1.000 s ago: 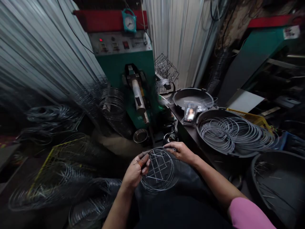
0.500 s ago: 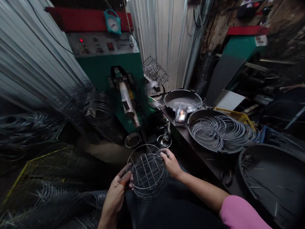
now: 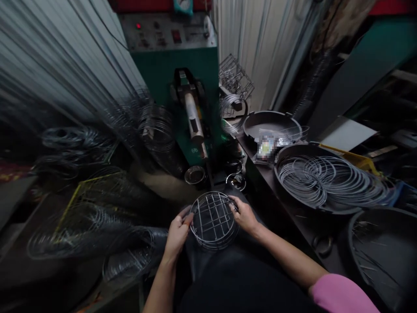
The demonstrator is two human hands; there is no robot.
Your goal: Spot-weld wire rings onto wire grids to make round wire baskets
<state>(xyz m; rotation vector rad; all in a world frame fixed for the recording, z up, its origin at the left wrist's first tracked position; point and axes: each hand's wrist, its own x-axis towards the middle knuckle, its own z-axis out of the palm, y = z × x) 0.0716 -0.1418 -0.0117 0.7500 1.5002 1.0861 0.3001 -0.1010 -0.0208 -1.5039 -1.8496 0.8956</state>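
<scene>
A round wire basket (image 3: 212, 224) with a crossed grid inside its rings is held in front of my body. My left hand (image 3: 178, 231) grips its left rim, thumb on top and fingers curled around the edge. On the opposite side my right hand (image 3: 243, 214) pinches the upper right rim. A ring lies close against the top of the grid, and more rings show below it. Part of my fingers is hidden behind the wire.
Ahead stands a green machine (image 3: 146, 69) with a projecting metal arm (image 3: 193, 115). On the right bench are a pan of wire rings (image 3: 302, 180), a dark pan with wire bits (image 3: 384, 243) and another pan (image 3: 260, 119). Wire ring stacks (image 3: 133, 256) fill the left.
The top ring, tilted up from the basket earlier, now lies nearly flush with it. My right hand has come down with the rim. The camera view has turned left and downward.
</scene>
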